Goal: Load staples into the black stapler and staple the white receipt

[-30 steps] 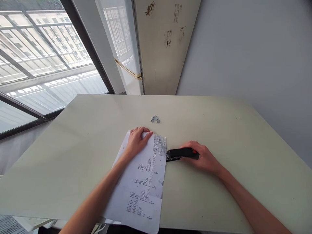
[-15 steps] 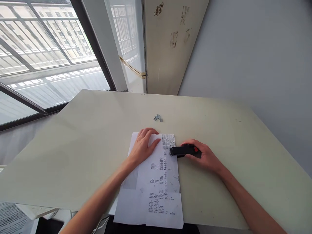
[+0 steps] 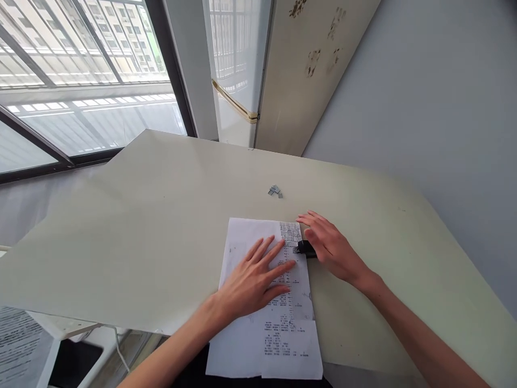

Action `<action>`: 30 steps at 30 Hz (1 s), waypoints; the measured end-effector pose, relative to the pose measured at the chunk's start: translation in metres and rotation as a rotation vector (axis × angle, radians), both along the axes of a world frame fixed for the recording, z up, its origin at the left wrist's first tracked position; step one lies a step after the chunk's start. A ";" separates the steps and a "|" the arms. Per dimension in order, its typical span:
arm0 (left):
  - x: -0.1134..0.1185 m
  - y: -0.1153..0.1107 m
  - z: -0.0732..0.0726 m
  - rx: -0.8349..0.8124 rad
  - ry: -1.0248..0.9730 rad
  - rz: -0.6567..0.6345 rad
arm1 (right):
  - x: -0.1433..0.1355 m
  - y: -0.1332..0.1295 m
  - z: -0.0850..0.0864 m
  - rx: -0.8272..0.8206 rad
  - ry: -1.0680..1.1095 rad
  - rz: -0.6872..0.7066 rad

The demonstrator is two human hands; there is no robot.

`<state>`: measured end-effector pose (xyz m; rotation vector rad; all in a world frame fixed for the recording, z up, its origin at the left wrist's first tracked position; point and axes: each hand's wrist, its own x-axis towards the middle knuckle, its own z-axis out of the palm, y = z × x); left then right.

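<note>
My left hand point(image 3: 254, 277) lies flat on the printed sheets of paper point(image 3: 238, 345), its fingers spread across the lines of text. On the right edge of the paper sits a black stapler point(image 3: 306, 248), its front end over the sheet. My right hand point(image 3: 333, 245) rests over the stapler from above with fingers stretched out toward the far side, and it hides most of the stapler's body. Whether the palm presses down on it, I cannot tell. Beyond the paper lies a small pile of grey staple strips point(image 3: 275, 191).
A pale table point(image 3: 161, 242) carries everything. A fridge point(image 3: 238, 70) stands behind its far edge, beside a grey wall point(image 3: 424, 97) and a window point(image 3: 89, 70). At lower left, below the table, are a white surface and a dark flat object point(image 3: 76, 361).
My left hand has slid down the paper toward me and spread its fingers. My right hand has gone from gripping the stapler to lying over it with fingers extended. The view has tilted.
</note>
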<state>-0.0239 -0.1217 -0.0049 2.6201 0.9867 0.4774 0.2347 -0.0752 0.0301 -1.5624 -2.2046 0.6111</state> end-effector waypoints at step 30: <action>0.009 -0.008 -0.010 -0.018 -0.054 0.052 | -0.021 0.003 -0.004 0.021 -0.191 -0.034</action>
